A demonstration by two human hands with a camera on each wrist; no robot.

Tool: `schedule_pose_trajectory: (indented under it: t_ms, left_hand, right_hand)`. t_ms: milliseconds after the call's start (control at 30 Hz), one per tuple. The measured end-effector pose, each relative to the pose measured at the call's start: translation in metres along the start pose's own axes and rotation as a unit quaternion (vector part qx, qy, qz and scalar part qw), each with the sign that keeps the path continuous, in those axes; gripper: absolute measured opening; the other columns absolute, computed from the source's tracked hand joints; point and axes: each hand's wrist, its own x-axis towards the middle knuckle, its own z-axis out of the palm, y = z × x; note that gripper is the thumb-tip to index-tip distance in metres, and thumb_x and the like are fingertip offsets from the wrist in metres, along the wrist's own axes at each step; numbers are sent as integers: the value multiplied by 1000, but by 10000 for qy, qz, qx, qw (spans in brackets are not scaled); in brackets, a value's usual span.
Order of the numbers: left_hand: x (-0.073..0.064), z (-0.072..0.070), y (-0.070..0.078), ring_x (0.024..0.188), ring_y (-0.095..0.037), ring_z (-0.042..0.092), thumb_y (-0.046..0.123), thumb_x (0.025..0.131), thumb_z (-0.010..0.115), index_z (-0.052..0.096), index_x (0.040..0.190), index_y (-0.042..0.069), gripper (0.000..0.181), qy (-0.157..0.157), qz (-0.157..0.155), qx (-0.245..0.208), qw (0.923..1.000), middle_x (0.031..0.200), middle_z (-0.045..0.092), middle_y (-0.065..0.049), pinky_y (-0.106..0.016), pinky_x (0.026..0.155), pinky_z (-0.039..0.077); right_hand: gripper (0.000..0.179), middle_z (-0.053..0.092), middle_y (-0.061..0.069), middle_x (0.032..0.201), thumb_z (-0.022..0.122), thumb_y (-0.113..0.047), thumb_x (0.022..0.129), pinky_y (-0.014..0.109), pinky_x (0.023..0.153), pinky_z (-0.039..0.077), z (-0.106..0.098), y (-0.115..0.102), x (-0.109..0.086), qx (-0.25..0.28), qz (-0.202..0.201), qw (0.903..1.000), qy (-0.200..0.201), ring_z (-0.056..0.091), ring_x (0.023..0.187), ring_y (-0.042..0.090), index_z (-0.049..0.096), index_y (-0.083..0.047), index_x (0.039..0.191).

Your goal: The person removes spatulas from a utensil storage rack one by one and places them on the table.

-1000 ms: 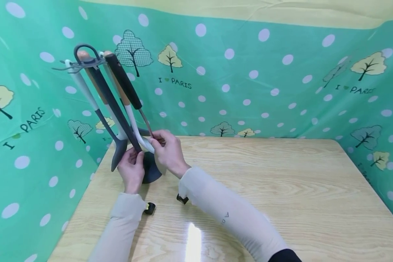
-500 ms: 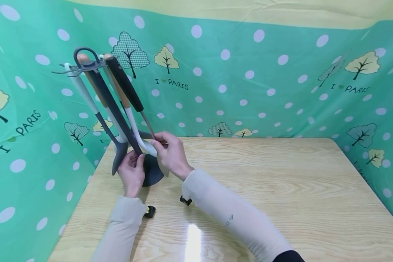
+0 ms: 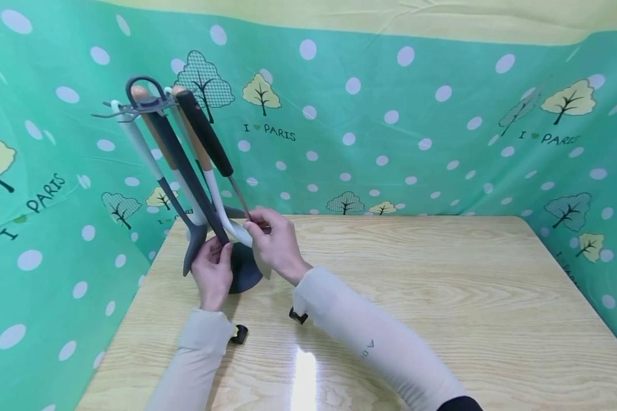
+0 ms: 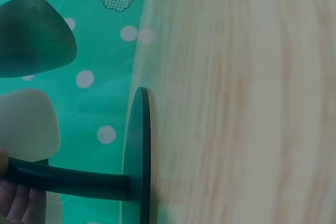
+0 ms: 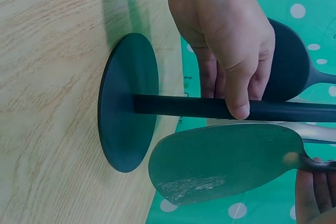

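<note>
A dark utensil stand leans left in the head view, its round base (image 3: 248, 277) at the table surface and hooks (image 3: 146, 104) at its top. My left hand (image 3: 213, 277) grips the stand's pole (image 3: 185, 165) low down. With thumb and fingers, my right hand (image 3: 280, 245) pinches the metal neck of a turner, whose black handle (image 3: 205, 134) reaches up to the hooks. In the right wrist view the turner's worn metal blade (image 5: 226, 161) hangs beside the pole. A dark-headed utensil with a pale handle (image 3: 139, 142) and white utensils with wooden handles (image 3: 197, 142) also hang there.
The wooden table (image 3: 416, 297) extends to the right of the stand. A green patterned cloth (image 3: 380, 114) closes off the back and sides, close to the stand on its left. Small black devices (image 3: 240, 334) sit at both wrists.
The stand, with its hanging utensils and both my hands, has shifted slightly to the right since half a second ago. Both hands keep their hold. Earlier, the head view itself shifted a little.
</note>
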Motion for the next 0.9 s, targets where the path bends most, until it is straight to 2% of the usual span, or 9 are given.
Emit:
schedule_pose_trajectory:
  t_ms: [300, 700, 900]
  left_hand:
    - [-2, 3, 0, 88, -32, 64, 0, 88, 66, 65, 106, -10, 21, -124, 102, -118, 9998, 99, 67, -25, -18, 77, 51]
    - [-5, 8, 3, 85, -35, 64, -1, 87, 66, 64, 104, -11, 20, -122, 271, -163, 9994, 97, 67, -26, -19, 75, 51]
    - [-6, 11, 3, 85, -35, 63, -2, 87, 66, 64, 105, -12, 20, -200, 213, -217, 9993, 97, 66, -27, -17, 74, 50]
  right_hand:
    - [13, 67, 5, 94, 64, -10, 92, 19, 76, 53, -8, 1, -4, 9, 21, 10000, 65, 64, 85, 11, 68, -5, 104]
    - [14, 68, 5, 94, 64, -10, 92, 20, 76, 53, -15, 3, -6, -45, -64, 9999, 75, 63, 83, 12, 69, -4, 104]
    - [14, 68, 5, 93, 65, -10, 92, 22, 75, 54, -21, 2, -7, -43, -91, 9999, 114, 63, 82, 12, 69, -4, 103]
